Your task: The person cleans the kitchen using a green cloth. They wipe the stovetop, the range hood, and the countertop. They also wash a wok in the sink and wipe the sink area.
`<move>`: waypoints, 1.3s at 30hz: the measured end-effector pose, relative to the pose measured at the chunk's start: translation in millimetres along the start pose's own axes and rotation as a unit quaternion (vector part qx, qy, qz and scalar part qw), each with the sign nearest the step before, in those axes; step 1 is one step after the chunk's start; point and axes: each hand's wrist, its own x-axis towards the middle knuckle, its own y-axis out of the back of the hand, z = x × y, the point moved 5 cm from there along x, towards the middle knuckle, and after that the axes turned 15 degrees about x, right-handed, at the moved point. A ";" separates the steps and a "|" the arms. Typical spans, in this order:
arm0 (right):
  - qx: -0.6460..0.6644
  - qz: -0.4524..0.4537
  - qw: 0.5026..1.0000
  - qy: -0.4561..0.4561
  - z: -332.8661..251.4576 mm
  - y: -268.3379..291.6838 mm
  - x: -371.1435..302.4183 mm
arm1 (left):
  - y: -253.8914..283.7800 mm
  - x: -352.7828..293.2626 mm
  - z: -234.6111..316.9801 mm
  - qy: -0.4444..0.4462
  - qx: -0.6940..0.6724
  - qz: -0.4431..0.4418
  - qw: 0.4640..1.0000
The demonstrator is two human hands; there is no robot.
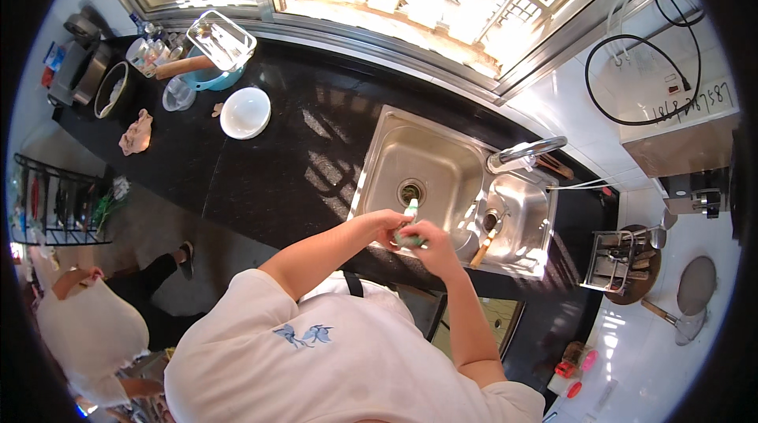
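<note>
My left hand (390, 229) and my right hand (431, 244) are close together over the near edge of the steel sink (381, 156). Between them is a slim white-and-green thing (412, 208), whose kind I cannot make out. Its pale end points toward the large basin's drain (410, 191). My left fingers are closed around it, and my right fingers grip its green part near my body. Beside my right hand, a tool with a light wooden handle (481, 251) lies across the front rim of the small basin.
A chrome faucet (527, 154) reaches in at the sink's back right. A white bowl (245, 113) stands on the black counter (276, 178), near a blue basin (212, 78) and a crumpled cloth (136, 133). Utensils fill a wire rack (606, 261) at right. Another person (99, 320) is at lower left.
</note>
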 end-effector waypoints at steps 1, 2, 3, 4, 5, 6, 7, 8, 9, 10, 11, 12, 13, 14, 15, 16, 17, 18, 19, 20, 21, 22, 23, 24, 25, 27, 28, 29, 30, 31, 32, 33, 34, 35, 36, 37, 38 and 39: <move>0.022 0.036 0.999 -0.018 0.3 11.1 -0.3 | -4.5 -5.7 0.0 0.014 -0.005 0.010 1.000; 0.108 0.108 0.988 -0.036 22.4 24.1 -0.5 | -10.9 -9.5 2.6 0.011 -0.019 -0.041 0.999; 0.177 0.138 0.972 -0.065 41.7 33.0 0.7 | -15.2 -12.3 7.4 -0.022 -0.016 -0.044 0.999; 0.246 0.173 0.949 -0.097 57.8 42.0 0.5 | -32.7 -32.6 18.2 -0.048 -0.010 -0.050 0.998; 0.313 0.205 0.919 -0.125 76.0 47.3 0.7 | -43.4 -45.8 26.2 -0.078 -0.005 -0.056 0.995; 0.446 0.166 0.874 -0.104 108.6 41.3 3.0 | -41.1 -33.3 22.7 -0.107 -0.018 -0.092 0.990; 0.490 0.166 0.849 -0.108 107.5 34.4 6.0 | -43.4 -31.7 21.2 -0.116 -0.062 -0.099 0.986; 0.533 0.166 0.822 -0.109 96.8 22.2 14.4 | -47.4 -32.5 23.0 -0.125 -0.104 -0.103 0.981; 0.575 0.165 0.794 -0.110 91.3 12.9 21.9 | -51.0 -34.0 25.0 -0.134 -0.145 -0.108 0.974; 0.682 0.130 0.713 -0.096 98.1 9.3 24.7 | -62.4 -43.5 28.9 -0.140 -0.176 -0.102 0.969; 0.676 0.085 0.727 -0.089 86.8 6.2 28.9 | -67.7 -50.7 29.6 -0.148 -0.214 -0.092 0.961; 0.668 0.040 0.739 -0.082 74.1 5.1 33.5 | -71.9 -56.0 29.8 -0.155 -0.252 -0.081 0.952; 0.659 -0.006 0.749 -0.073 63.0 3.5 39.3 | -73.4 -60.0 29.6 -0.163 -0.289 -0.068 0.941; 0.578 0.019 0.806 -0.128 65.0 11.3 42.7 | -74.4 -64.9 30.7 -0.173 -0.300 -0.073 0.935; 0.518 0.010 0.844 -0.141 60.4 16.1 48.6 | -68.7 -59.7 27.8 -0.169 -0.277 -0.110 0.939; 0.455 -0.004 0.877 -0.155 51.6 19.3 56.8 | -55.7 -50.1 23.1 -0.169 -0.255 -0.145 0.941; 0.389 -0.011 0.906 -0.168 44.9 24.6 62.7 | -56.7 -52.2 26.6 -0.163 -0.230 -0.184 0.942; 0.397 -0.008 0.897 -0.193 42.3 25.8 69.5 | -54.8 -51.5 33.7 -0.183 -0.160 -0.165 0.956; 0.378 -0.009 0.906 -0.192 47.7 27.8 79.0 | -43.7 -37.0 37.6 -0.215 -0.086 -0.149 0.961; 0.357 -0.005 0.914 -0.190 58.0 32.6 87.2 | -42.7 -31.5 46.3 -0.217 -0.053 -0.134 0.965; 0.337 -0.001 0.922 -0.189 66.8 37.7 93.6 | -42.1 -25.9 54.4 -0.219 -0.020 -0.120 0.968; 0.314 0.017 0.925 -0.212 70.0 38.8 100.4 | -36.2 -22.4 60.5 -0.229 0.042 -0.070 0.970; 0.278 0.020 0.940 -0.196 73.8 40.5 106.9 | -32.8 -19.7 65.6 -0.237 0.081 -0.049 0.967; 0.242 0.024 0.953 -0.179 83.8 42.9 113.1 | -28.0 -15.4 70.1 -0.245 0.119 -0.029 0.962; 0.205 0.027 0.964 -0.164 94.6 44.7 118.1 | -23.7 -8.2 72.8 -0.252 0.156 -0.010 0.955; 0.161 0.079 0.972 -0.149 113.1 48.9 126.3 | -11.3 13.7 74.0 -0.277 0.197 0.074 0.938; 0.125 0.101 0.978 -0.131 123.4 51.2 129.7 | -6.4 25.8 74.3 -0.284 0.235 0.148 0.918; 0.089 0.123 0.982 -0.112 133.5 52.5 132.1 | 1.0 37.5 73.3 -0.291 0.272 0.222 0.890; 0.096 0.149 0.978 -0.107 143.7 52.0 135.2 | 6.4 40.3 77.3 -0.438 0.371 0.331 0.749; 0.081 0.178 0.974 -0.113 142.2 48.5 135.1 | 9.6 42.3 75.1 -0.447 0.394 0.346 0.725; 0.066 0.207 0.969 -0.118 139.4 44.7 134.3 | 13.1 43.5 73.0 -0.455 0.416 0.361 0.700; 0.050 0.234 0.963 -0.122 136.4 41.0 134.7 | 16.5 44.1 70.8 -0.463 0.437 0.377 0.673; 0.045 0.268 0.954 -0.127 144.0 43.7 131.2 | 13.6 46.8 70.8 -0.409 0.468 0.369 0.691; 0.040 0.301 0.944 -0.132 154.4 45.7 127.8 | 8.0 41.7 73.2 -0.353 0.497 0.361 0.705; 0.034 0.333 0.932 -0.137 164.6 47.6 123.9 | 4.5 40.6 72.6 -0.295 0.524 0.352 0.717; 0.026 0.355 0.922 -0.149 172.7 46.1 122.6 | 5.8 39.0 70.2 -0.293 0.513 0.365 0.720; 0.018 0.378 0.911 -0.162 180.8 44.7 120.7 | 6.5 37.8 66.3 -0.290 0.501 0.378 0.722; 0.009 0.400 0.899 -0.176 188.8 43.0 118.5 | 8.1 36.1 61.6 -0.287 0.490 0.391 0.725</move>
